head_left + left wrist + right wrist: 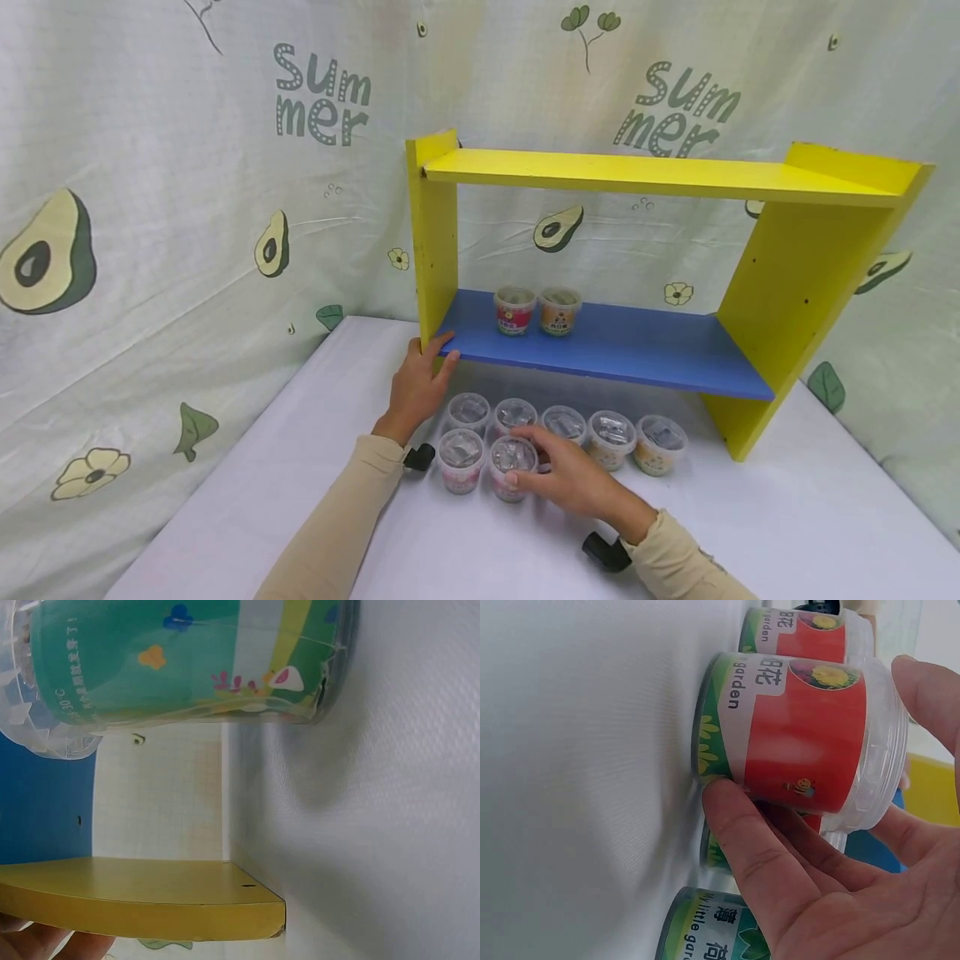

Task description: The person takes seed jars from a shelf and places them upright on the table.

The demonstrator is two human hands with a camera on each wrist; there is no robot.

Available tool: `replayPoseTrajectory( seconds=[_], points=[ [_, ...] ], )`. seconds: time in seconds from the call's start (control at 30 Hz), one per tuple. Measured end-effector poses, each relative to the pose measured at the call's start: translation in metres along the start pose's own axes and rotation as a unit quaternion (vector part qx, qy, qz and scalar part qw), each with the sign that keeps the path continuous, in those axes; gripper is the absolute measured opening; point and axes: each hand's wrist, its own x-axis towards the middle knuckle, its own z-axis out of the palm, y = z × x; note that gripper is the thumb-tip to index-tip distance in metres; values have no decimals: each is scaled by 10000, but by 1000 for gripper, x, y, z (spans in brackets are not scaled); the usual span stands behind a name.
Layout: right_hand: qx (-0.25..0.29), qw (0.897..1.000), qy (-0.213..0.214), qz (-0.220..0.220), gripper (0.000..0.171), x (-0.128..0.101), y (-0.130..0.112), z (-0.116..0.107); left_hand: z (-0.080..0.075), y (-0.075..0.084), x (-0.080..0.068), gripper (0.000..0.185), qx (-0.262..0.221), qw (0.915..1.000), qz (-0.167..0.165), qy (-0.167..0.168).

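My left hand point(415, 387) grips the lower left side panel of a yellow-and-blue shelf point(600, 342), its fingertips showing along the outside of the panel in the left wrist view. Around a clear-lidded plastic cup point(806, 735) with a red flower label, my right hand point(573, 475) curls its thumb and fingers. This cup stands in the front row on the table, beside a second lidded cup point(461, 461) with a pinkish label. Behind them runs a row of several similar cups, including one point(468, 411) near my left hand.
On the blue board stand two cups, one red-labelled point(514, 312) and one orange-labelled point(558, 312). The row's right end is an orange-labelled cup point(660, 444), near the shelf's right panel point(780, 308). White cloth covers the table point(300, 417); an avocado-print curtain point(187, 208) hangs behind.
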Motion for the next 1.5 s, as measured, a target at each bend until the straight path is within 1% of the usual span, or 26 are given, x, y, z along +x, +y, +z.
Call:
replayPoseTrajectory(
  seconds=[0.23, 0.47, 0.77, 0.97, 1.07, 1.2, 1.37, 1.5],
  points=[
    [-148, 9999, 54, 54, 69, 0, 1, 1, 0, -1, 0, 50, 3, 10000, -12, -13],
    [-164, 9998, 78, 85, 69, 0, 0, 2, 1, -1, 0, 49, 31, 9999, 99, 93],
    [-179, 9994, 283, 89, 68, 1, -2, 5, 0, 0, 0, 48, 61, 9999, 85, 70],
    [-215, 9994, 126, 227, 69, 0, -5, -3, -1, 1, 1, 50, 11, 10000, 20, -25],
    [-236, 9992, 69, 306, 66, -1, -9, -10, -1, 2, 1, 50, 16, 10000, -4, -48],
    [-317, 9988, 30, 379, 57, -3, -14, -21, 0, 2, 2, 50, 44, 10000, -8, -53],
    [-250, 9993, 42, 265, 45, -5, -16, -30, 0, 1, 1, 50, 56, 10000, -27, -59],
    [-243, 9994, 184, 165, 40, -5, -15, -36, -1, 1, 0, 50, 21, 10000, -53, -68]
  ],
)
